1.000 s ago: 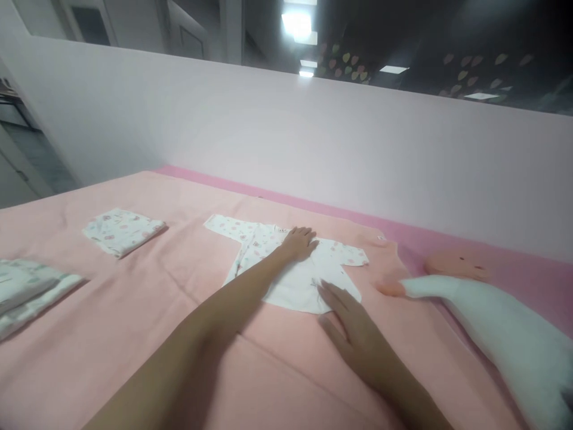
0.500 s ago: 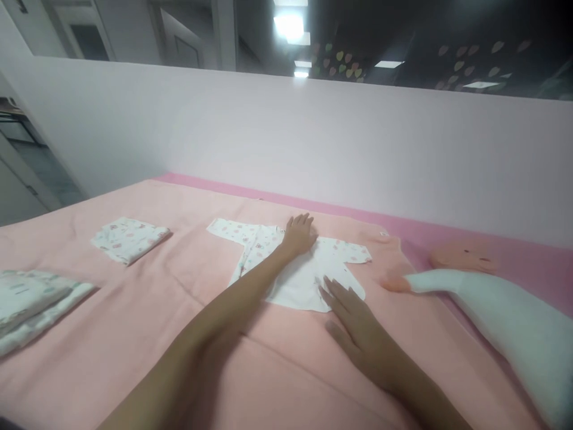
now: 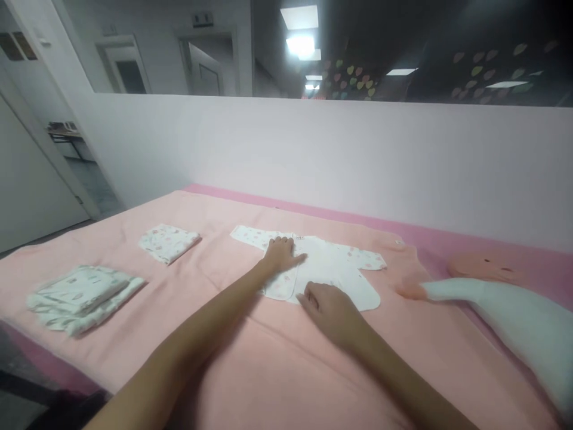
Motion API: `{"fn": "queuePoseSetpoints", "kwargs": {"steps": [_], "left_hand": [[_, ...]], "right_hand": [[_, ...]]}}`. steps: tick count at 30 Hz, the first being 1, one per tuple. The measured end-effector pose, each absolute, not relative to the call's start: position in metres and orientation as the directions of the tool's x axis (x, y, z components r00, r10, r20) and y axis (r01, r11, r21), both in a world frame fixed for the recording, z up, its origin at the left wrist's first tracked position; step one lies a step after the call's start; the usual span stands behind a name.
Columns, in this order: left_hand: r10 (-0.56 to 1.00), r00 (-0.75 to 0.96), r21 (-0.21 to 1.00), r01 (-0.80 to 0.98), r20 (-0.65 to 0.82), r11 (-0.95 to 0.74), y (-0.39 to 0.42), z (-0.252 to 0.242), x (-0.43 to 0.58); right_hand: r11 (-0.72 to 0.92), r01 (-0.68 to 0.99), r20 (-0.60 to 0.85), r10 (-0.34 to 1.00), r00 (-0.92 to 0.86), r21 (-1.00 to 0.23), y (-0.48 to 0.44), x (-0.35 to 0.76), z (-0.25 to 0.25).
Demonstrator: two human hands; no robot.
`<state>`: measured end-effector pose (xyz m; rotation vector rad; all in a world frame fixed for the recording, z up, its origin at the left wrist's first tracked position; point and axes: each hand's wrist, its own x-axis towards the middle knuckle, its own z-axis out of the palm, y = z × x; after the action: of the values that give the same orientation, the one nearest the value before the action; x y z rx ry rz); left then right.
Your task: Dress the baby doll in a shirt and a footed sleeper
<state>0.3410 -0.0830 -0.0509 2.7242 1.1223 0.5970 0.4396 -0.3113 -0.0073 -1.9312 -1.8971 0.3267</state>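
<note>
Both hands on baby shirt (image 3: 335, 266), spread out mid-frame on pink blanket (image 3: 286, 370).
Right hand (image 3: 329, 306) nearest: fingers curled at the shirt's lower hem, cannot tell if it grips. Left hand (image 3: 281, 254) just beyond: flat, fingers open, pressing the shirt's left half. Folded stack (image 3: 83, 291) at left; small folded garment (image 3: 169, 242) farther back. Doll (image 3: 501, 304) at right.

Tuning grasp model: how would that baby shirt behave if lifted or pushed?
Probably floppy: the baby shirt lies flat, a panel folded over beside the left hand. Likely light: thin, small. Pushed, it may bunch on the pink sheet.
</note>
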Motion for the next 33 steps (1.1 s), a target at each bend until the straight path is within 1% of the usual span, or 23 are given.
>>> {"fn": "queuePoseSetpoints", "kwargs": {"steps": [4, 5, 7, 11, 15, 19, 21, 25, 29, 31, 33], "left_hand": [[0.698, 0.655, 0.314, 0.624, 0.288, -0.715, -0.082, -0.054, 0.339], [0.696, 0.657, 0.323, 0.617, 0.289, -0.717, -0.081, -0.054, 0.338], [0.693, 0.657, 0.339, 0.607, 0.295, -0.719, -0.08, -0.054, 0.337], [0.695, 0.653, 0.365, 0.595, 0.3, -0.716, -0.078, -0.054, 0.338], [0.737, 0.645, 0.483, 0.59, 0.2, -0.647, -0.076, -0.045, 0.339], [0.755, 0.649, 0.607, 0.567, 0.088, -0.558, -0.063, -0.037, 0.335], [0.757, 0.652, 0.676, 0.536, 0.05, -0.506, -0.05, -0.032, 0.329], [0.785, 0.619, 0.768, 0.507, -0.008, -0.392, -0.017, -0.02, 0.305], [0.832, 0.553, 0.775, 0.549, -0.056, -0.312, 0.009, -0.013, 0.274], [0.85, 0.523, 0.754, 0.581, -0.059, -0.305, 0.015, -0.014, 0.262], [0.862, 0.504, 0.724, 0.613, -0.053, -0.314, 0.016, -0.017, 0.255]], "right_hand": [[-0.2, 0.938, -0.078, 0.98, 0.186, -0.284, -0.271, 0.411, -0.003], [-0.229, 0.937, -0.101, 0.973, 0.209, -0.264, -0.265, 0.406, -0.004], [-0.259, 0.927, -0.112, 0.965, 0.237, -0.273, -0.258, 0.401, -0.008], [-0.278, 0.861, -0.11, 0.96, 0.256, -0.425, -0.253, 0.405, -0.021], [-0.264, 0.749, -0.092, 0.96, 0.264, -0.608, -0.254, 0.408, -0.028], [-0.146, 0.555, -0.046, 0.981, 0.191, -0.819, -0.254, 0.399, -0.022], [-0.078, 0.465, -0.004, 0.987, 0.159, -0.882, -0.249, 0.393, -0.017], [0.022, 0.342, 0.083, 0.982, 0.167, -0.939, -0.225, 0.378, -0.007], [0.112, 0.209, 0.138, 0.984, 0.116, -0.971, -0.201, 0.366, -0.007], [0.117, 0.253, 0.145, 0.985, 0.098, -0.96, -0.199, 0.363, -0.013], [0.139, 0.379, 0.19, 0.977, 0.099, -0.915, -0.203, 0.362, -0.022]]}}
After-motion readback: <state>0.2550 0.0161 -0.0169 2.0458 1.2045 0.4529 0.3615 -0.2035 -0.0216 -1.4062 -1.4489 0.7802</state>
